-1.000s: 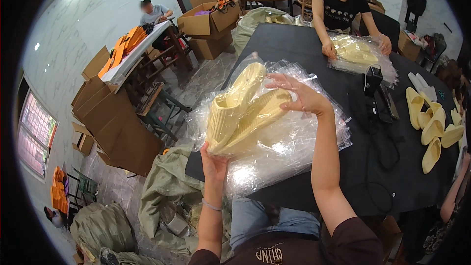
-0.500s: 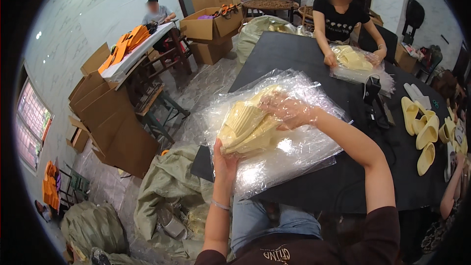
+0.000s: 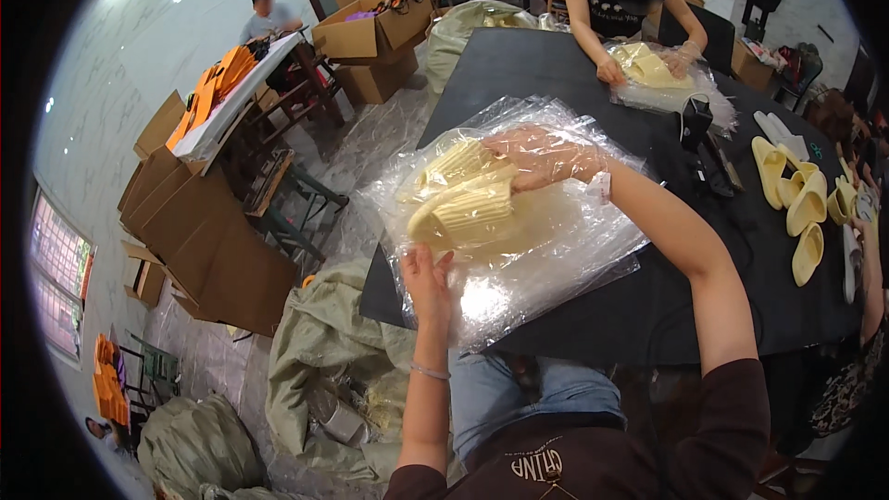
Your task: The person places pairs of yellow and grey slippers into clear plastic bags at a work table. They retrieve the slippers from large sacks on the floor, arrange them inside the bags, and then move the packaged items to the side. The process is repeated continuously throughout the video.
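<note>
A pair of pale yellow ribbed slippers (image 3: 468, 208) lies inside a clear plastic bag (image 3: 556, 222), on top of a stack of such bags. My right hand (image 3: 546, 156) reaches into the bag, its fingers and thumb closed round the right end of the slippers under the film. At the bag's near left edge, just below the toe of the nearer slipper, is my left hand (image 3: 428, 285), fingers apart and holding nothing. Whether its fingertips touch the film is hard to see.
The stack rests on a black table (image 3: 500, 65). Across it a person handles bagged yellow slippers (image 3: 648, 65). Loose yellow slippers (image 3: 806, 204) lie at the right beside another person's hand. A black device (image 3: 696, 120) stands mid-table. An open sack (image 3: 324, 343) sits on the floor, left.
My right hand has gone deeper into the bag with the slippers, which now lie further in, toes leftward. My left hand has let go of the slippers. The view has shifted slightly.
</note>
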{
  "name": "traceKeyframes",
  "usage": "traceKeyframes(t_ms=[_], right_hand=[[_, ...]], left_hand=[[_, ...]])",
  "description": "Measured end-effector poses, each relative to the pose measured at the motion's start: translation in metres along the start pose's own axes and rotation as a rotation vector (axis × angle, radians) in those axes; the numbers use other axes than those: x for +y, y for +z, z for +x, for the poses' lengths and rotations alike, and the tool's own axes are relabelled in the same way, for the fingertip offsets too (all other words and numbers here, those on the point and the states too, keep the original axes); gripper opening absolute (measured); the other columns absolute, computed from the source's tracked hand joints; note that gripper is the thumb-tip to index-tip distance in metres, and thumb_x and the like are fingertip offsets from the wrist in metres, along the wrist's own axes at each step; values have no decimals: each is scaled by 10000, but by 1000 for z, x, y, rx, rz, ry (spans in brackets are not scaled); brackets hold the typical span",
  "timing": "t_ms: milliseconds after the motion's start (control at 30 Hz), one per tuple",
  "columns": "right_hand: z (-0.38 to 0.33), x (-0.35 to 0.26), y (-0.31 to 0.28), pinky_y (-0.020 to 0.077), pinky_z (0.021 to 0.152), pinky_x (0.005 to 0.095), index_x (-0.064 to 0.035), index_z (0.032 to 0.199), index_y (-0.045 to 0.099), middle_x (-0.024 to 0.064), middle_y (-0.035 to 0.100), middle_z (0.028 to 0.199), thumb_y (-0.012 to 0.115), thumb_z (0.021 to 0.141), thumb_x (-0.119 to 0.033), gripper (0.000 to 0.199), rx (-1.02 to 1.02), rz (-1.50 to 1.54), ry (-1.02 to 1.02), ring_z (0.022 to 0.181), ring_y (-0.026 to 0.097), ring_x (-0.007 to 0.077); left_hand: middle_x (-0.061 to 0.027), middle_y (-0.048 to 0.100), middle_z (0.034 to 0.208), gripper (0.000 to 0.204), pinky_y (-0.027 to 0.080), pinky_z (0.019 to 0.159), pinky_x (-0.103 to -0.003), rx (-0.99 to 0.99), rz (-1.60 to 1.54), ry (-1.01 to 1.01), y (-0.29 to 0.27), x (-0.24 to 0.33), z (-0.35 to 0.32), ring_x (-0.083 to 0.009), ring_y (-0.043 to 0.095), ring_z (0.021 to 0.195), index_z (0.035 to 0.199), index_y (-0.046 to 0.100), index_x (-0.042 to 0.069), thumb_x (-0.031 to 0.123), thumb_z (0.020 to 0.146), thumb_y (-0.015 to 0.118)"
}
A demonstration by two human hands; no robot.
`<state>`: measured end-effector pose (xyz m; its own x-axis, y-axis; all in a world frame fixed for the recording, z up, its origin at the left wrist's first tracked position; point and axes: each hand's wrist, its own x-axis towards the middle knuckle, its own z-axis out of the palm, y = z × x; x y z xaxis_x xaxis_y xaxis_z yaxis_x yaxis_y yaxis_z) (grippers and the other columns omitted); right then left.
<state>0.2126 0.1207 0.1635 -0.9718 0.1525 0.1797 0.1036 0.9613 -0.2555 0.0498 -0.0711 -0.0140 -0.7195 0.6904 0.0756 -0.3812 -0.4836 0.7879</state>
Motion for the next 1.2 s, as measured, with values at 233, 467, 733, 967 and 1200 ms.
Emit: traceKeyframes(t_ms=[233, 467, 733, 967, 1200], right_hand=[[20, 36, 40, 423, 955, 394, -50, 1226, 528, 181, 583, 1198, 667, 808, -262, 490, 151, 240, 177, 1136, 544, 332], [17, -12, -38, 389, 966, 354, -27, 1200, 508, 118, 562, 1176, 693, 803, -304, 518, 248, 635, 176, 1136, 513, 228], [-4, 24, -14, 373, 992, 358, -25, 1229, 498, 121, 545, 1211, 708, 792, -283, 549, 140, 477, 17, 1162, 486, 221], [-28, 47, 82, 328, 1002, 447, -102, 1331, 460, 181, 439, 1268, 652, 786, -369, 636, -273, 118, -30, 1189, 406, 353], [-33, 62, 122, 311, 1017, 474, -154, 1264, 538, 157, 509, 1223, 600, 819, -335, 484, -43, 102, 39, 1179, 438, 335]], left_hand=[[-76, 625, 986, 164, 507, 673, -293, 36, 17, 32, 1, 3, -5, -142, 619, 876, 1007, 526, 48, 174, 932, 600], [-82, 633, 929, 124, 446, 530, -257, 89, 98, 376, 32, 48, -44, -163, 635, 844, 912, 579, 31, 152, 938, 579], [-159, 664, 1005, 342, 542, 535, -282, -64, 316, -276, 32, 87, -125, -258, 677, 892, 1020, 628, -55, 236, 995, 450], [-137, 679, 855, 180, 501, 592, -243, -210, 1160, 151, 37, 144, -126, -145, 655, 729, 1025, 667, -14, 99, 915, 580], [-225, 210, 1502, 661, 126, 1136, -457, -387, 1537, 381, 49, 58, -18, -344, 158, 1414, 1457, 127, -34, 359, 985, 371]])
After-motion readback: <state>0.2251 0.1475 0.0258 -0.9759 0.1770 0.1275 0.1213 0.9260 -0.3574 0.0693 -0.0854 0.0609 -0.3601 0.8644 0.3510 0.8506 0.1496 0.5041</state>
